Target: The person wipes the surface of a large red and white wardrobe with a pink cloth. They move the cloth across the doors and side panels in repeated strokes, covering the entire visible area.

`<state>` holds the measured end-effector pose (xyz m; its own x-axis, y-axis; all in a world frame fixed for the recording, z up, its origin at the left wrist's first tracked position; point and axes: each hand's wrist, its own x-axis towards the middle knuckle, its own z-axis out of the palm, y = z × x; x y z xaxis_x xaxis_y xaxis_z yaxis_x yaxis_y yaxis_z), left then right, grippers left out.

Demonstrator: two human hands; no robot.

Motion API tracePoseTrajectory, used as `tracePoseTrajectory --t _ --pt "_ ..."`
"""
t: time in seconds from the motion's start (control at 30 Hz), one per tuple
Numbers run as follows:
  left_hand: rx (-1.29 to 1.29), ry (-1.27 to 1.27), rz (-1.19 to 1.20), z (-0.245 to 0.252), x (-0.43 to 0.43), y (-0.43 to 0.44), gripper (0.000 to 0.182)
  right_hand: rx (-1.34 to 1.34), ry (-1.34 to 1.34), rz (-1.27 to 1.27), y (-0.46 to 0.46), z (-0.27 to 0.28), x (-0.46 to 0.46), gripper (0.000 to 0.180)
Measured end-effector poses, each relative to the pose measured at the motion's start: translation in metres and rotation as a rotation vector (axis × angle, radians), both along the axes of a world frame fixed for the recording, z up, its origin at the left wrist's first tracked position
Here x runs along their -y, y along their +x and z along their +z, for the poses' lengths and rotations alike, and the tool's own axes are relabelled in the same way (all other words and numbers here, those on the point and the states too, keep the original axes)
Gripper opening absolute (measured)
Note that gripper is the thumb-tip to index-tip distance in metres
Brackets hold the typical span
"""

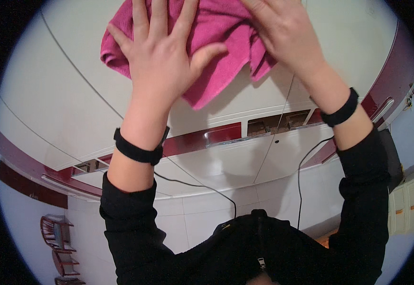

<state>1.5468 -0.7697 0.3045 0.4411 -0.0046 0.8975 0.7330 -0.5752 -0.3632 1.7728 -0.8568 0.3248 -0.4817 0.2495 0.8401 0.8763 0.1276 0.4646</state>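
Note:
A pink cloth (pixel 224 78), creased and with a fold at its left edge, lies against the white glossy panel of a wardrobe or cabinet (pixel 86 32). My left hand (pixel 160 53) presses flat on it, fingers spread apart and thumb pointing right. At the cloth's right side, my right hand (pixel 289 32) rests on it; its fingertips run past the top of the view, so its grip is hidden. The cloth's upper edge is cut off too. Each wrist wears a black strap (pixel 342 108), and dark cables hang from the straps.
Beneath the hands runs a dark red band (pixel 207 137) with small open recesses (pixel 278 123). Lower white panels and a pale tiled floor (pixel 171 210) follow. Wooden chairs (pixel 55 233) stand far left. At the right are a white drawer unit (pixel 408 203) and a dark object (pixel 390 156).

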Motion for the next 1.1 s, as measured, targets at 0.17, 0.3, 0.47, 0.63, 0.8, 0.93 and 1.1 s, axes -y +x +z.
tracePoseTrajectory --t 0.17,0.3,0.47,0.63,0.8,0.93,1.1 --pt "-0.093 -0.147 -0.089 -0.050 -0.001 -0.003 0.080 0.008 -0.018 -0.083 0.003 -0.069 -0.003 0.056" --pt "-0.188 -0.170 -0.045 -0.090 -0.003 -0.008 0.081 -0.054 -0.042 -0.016 0.003 -0.114 -0.002 0.056" --pt "-0.226 -0.228 -0.069 -0.126 -0.002 -0.008 0.073 -0.055 -0.152 -0.112 0.002 -0.150 0.006 0.053" --pt "-0.326 -0.269 -0.063 -0.165 0.001 -0.011 0.070 -0.080 -0.246 -0.063 0.002 -0.188 0.013 0.051" --pt "-0.400 -0.258 -0.056 -0.203 0.001 -0.009 0.076 -0.098 -0.289 -0.001 0.002 -0.221 0.020 0.054" --pt "-0.463 -0.235 -0.010 -0.225 0.000 -0.008 0.071 -0.090 -0.330 -0.031 0.005 -0.239 0.024 0.048" --pt "-0.509 -0.225 -0.006 -0.228 -0.002 -0.013 0.063 -0.064 -0.352 0.004 0.010 -0.240 0.031 0.044"
